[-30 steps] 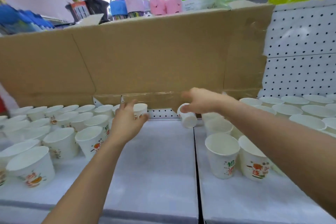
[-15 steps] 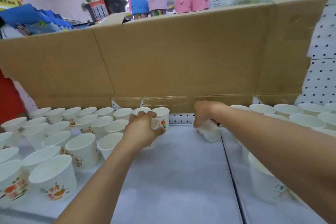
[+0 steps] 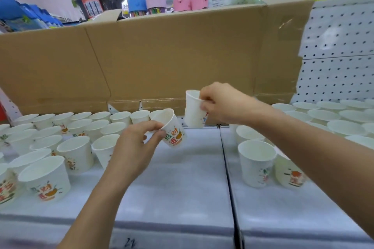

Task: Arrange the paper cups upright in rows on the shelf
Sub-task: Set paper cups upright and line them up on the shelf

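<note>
My left hand (image 3: 134, 145) pinches the rim of a white paper cup with red and green print (image 3: 172, 129), tilted and lifted just above the white shelf (image 3: 172, 188). My right hand (image 3: 220, 103) grips a second white cup (image 3: 193, 110) by its rim and side, held upright above the back of the shelf. Several upright cups stand in rows on the left (image 3: 74, 137). More upright cups fill the right side (image 3: 323, 117), with two printed ones (image 3: 257, 163) nearest me.
A tall brown cardboard sheet (image 3: 172, 54) backs the shelf, and white pegboard (image 3: 340, 50) shows at the right. A dark seam (image 3: 227, 168) splits the shelf into two panels. Bottles, pink items and green packets sit on top behind the cardboard.
Both hands have lifted their cups off the shelf. The left cup now tilts in the air nearer the middle, and the right cup has risen from lying low to upright.
</note>
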`<state>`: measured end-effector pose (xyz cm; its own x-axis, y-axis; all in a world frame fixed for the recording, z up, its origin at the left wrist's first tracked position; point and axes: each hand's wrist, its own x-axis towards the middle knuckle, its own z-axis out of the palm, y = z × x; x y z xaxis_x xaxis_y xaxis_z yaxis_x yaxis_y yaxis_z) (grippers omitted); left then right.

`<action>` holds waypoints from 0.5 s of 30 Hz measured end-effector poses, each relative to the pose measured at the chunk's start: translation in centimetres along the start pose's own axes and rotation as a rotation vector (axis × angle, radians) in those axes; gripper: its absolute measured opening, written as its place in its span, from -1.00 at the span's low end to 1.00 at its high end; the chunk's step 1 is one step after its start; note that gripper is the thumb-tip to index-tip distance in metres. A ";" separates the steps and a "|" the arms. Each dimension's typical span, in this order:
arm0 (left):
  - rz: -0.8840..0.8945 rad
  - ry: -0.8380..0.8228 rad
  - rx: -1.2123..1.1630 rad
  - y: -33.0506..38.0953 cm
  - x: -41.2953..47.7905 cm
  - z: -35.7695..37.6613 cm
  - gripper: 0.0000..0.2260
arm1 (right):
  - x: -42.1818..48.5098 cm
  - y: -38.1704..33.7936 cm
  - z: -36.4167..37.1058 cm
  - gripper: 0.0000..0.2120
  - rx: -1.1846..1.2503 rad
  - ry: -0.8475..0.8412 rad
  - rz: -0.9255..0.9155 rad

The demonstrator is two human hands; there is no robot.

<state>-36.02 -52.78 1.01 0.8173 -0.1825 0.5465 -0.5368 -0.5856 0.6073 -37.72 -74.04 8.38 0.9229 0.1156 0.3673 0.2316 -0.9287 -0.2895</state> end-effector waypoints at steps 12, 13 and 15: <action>0.202 -0.150 -0.180 12.4 -9.8 3.2 -0.85 | -21.0 5.8 -9.2 -0.94 0.188 0.358 0.039; 0.215 -0.179 -0.179 13.1 -10.2 3.7 -0.86 | -21.9 6.2 -9.2 -0.94 0.168 0.344 0.063; 0.238 -0.249 -0.150 14.4 -10.5 5.1 -0.93 | -23.3 7.1 -8.7 -0.93 0.123 0.307 0.113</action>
<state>-51.27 -63.27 1.06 0.6818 -0.4972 0.5366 -0.7276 -0.3850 0.5678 -60.25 -86.36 5.49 0.8135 -0.1146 0.5702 0.1853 -0.8782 -0.4409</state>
